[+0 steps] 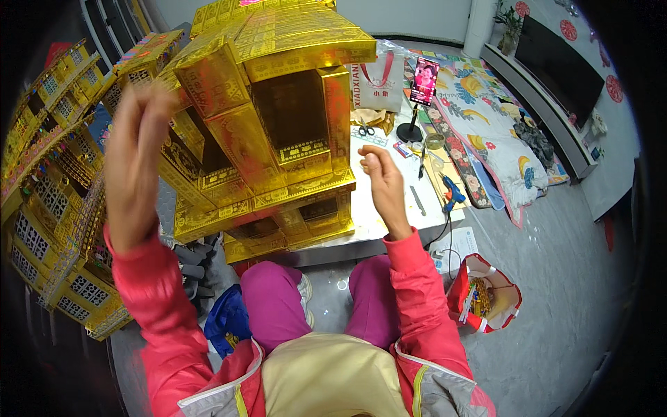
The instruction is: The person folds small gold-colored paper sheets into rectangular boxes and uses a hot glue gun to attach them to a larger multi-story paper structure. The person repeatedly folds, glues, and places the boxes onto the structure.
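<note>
A model house (243,146) built of shiny gold foil-paper boxes stands in front of me, with a layered roof and dark window openings. My left hand (142,153) is raised at its left side, in front of the wall as seen from here. Motion smears its fingers, so I cannot make out their grip. To the right of the house, my right hand (383,189) hovers over the white table (375,226). Its fingers are curled in towards the thumb; anything between them is hidden or too small to name.
Scissors (366,130), a phone on a stand (422,82), a blue glue gun (452,193) and a paper bag (382,80) are on the table. Other gold model buildings (55,201) stand at left. A red-and-white bag (484,292) sits on the floor at right.
</note>
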Action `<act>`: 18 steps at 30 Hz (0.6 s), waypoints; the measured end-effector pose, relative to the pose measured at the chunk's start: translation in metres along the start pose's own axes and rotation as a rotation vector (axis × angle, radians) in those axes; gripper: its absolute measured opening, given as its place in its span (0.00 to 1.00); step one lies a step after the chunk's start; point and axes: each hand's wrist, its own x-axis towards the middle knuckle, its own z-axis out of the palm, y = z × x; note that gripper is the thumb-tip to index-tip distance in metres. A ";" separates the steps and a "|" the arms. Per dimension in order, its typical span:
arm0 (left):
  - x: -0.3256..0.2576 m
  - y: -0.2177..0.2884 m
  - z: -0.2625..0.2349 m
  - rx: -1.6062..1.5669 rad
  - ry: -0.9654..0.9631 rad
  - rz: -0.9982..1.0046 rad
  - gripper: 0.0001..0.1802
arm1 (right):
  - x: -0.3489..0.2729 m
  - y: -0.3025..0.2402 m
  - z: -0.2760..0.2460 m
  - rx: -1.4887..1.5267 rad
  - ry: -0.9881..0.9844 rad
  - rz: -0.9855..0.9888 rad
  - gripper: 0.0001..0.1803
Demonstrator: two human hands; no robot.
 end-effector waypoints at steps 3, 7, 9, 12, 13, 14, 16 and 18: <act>-0.091 -0.029 0.012 -0.480 -0.525 -0.370 0.19 | -0.004 0.042 0.013 0.124 -0.036 0.192 0.25; -0.198 -0.093 0.061 -0.320 -0.313 -0.766 0.20 | -0.012 0.058 0.020 0.299 -0.083 0.431 0.36; -0.228 -0.126 0.068 -0.231 -0.166 -0.835 0.22 | -0.014 0.052 0.021 0.303 -0.067 0.459 0.39; -0.248 -0.160 0.067 -0.292 0.002 -0.970 0.24 | -0.009 0.041 0.023 0.259 -0.086 0.440 0.43; -0.247 -0.170 0.066 -0.238 0.023 -0.956 0.25 | -0.008 0.038 0.024 0.226 -0.096 0.418 0.43; -0.245 -0.178 0.065 -0.224 0.046 -0.918 0.26 | -0.007 0.036 0.024 0.197 -0.113 0.374 0.43; -0.240 -0.189 0.062 -0.146 0.015 -0.941 0.27 | -0.004 0.034 0.024 0.163 -0.136 0.367 0.43; -0.234 -0.193 0.067 -0.163 0.069 -0.932 0.26 | -0.003 0.032 0.024 0.142 -0.150 0.352 0.42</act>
